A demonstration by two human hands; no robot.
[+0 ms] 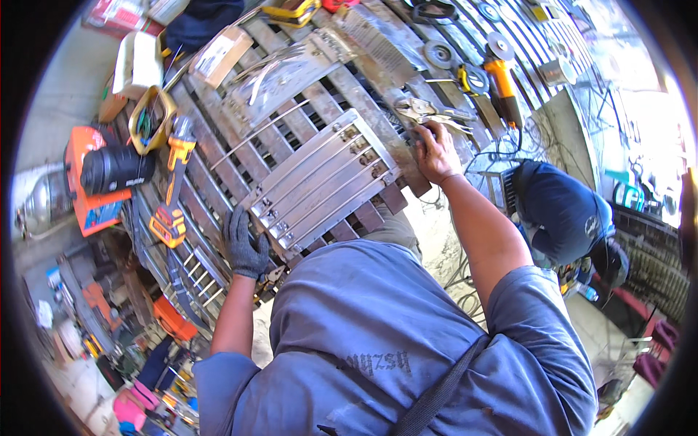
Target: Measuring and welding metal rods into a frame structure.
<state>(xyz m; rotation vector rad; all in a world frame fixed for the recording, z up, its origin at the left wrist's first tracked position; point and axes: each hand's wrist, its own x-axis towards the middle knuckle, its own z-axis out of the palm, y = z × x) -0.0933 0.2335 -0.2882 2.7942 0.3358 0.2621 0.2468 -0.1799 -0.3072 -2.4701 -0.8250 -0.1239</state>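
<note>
A flat metal panel with parallel bars and small fittings along two opposite ends lies on the slatted bench in front of me. My left hand, in a dark grey knitted glove, rests at the panel's near left corner with its fingers stretched out. Beyond the panel's right side, my bare right hand has its fingers bent round the handle end of locking pliers; the hand partly hides the grip. More pliers show beside my left wrist, partly covered.
The slatted metal bench carries a yellow cordless tool, an angle grinder, a tape measure, grinding discs and a scratched sheet-metal piece. A person in dark blue bends down at the right. Cables trail nearby.
</note>
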